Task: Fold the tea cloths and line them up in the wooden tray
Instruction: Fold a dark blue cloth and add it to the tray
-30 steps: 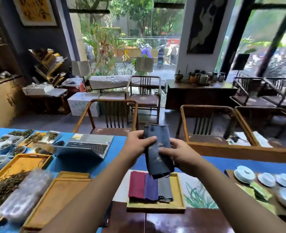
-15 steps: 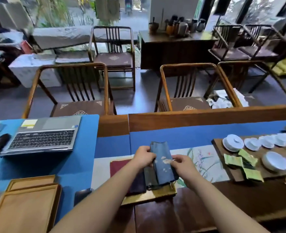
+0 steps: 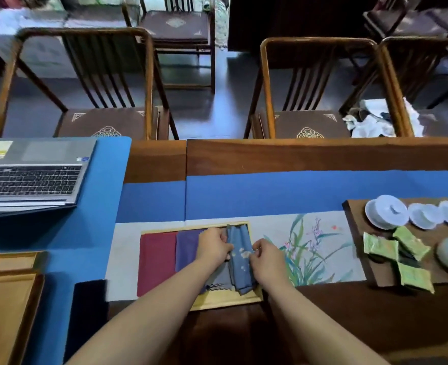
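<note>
Down in the wooden tray (image 3: pixel 225 301), a folded blue tea cloth (image 3: pixel 240 259) with small pale flower marks lay lengthwise at the tray's right end, pinched from both sides: the left hand (image 3: pixel 213 248) had its fingers curled onto the cloth's left edge, and the right hand (image 3: pixel 266 259) gripped its right edge, the two hands close together with the cloth between them. Just left of the left hand, a purple cloth (image 3: pixel 187 248) and then a dark red cloth (image 3: pixel 158 262) lay flat side by side in the tray; under the left wrist a grey cloth (image 3: pixel 221 279) showed only in part. Right of the right hand, the tray sat on a pale runner painted with orchids (image 3: pixel 309 248), and farther right a dark board (image 3: pixel 359 248) carried white lidded cups (image 3: pixel 386 212) and green packets (image 3: pixel 381 245) whose printing was too blurred to read. Well left of the hands, an open laptop (image 3: pixel 30 175) rested on a blue mat (image 3: pixel 91 227); it bore a yellow sticker and a small blue badge, neither legible. Beyond the hands, wooden chairs (image 3: pixel 107 83) faced the table.
</note>
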